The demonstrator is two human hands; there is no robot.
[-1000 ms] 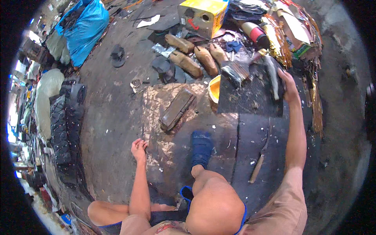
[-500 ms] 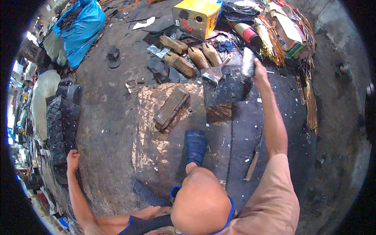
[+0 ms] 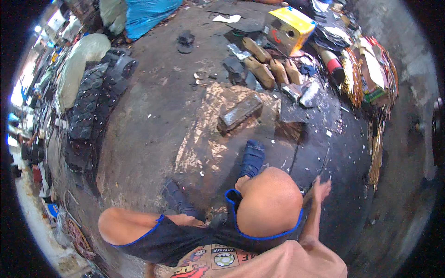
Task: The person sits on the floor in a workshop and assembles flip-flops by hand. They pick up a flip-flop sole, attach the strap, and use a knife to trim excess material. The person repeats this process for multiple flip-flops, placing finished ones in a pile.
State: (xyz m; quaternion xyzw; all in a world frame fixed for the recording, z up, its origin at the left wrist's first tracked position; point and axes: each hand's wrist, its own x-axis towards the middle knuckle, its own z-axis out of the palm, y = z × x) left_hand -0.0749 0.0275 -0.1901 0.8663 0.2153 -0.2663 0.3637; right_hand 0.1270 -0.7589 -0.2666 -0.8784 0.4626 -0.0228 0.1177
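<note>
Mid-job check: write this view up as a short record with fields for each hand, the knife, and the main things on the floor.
Left hand: out of view
Right hand: blurred, at the knife; contact unclear
Knife: thin blade, pointing toward the top of the picture
Brown block: lying on a patchy tan sheet
Wooden foot shapes: four, grouped near the yellow box
Blue bag: at the top edge, left of the yellow box

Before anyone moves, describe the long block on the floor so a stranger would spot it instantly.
Start at the yellow box at the upper right; nearer the person lie four wooden foot shapes. Nearer still, between them and the right foot, a long block slants across the pale, blotchy patch. Unlike the rounded, lighter shapes, it is straight-sided, greyish brown and lies apart.
</note>
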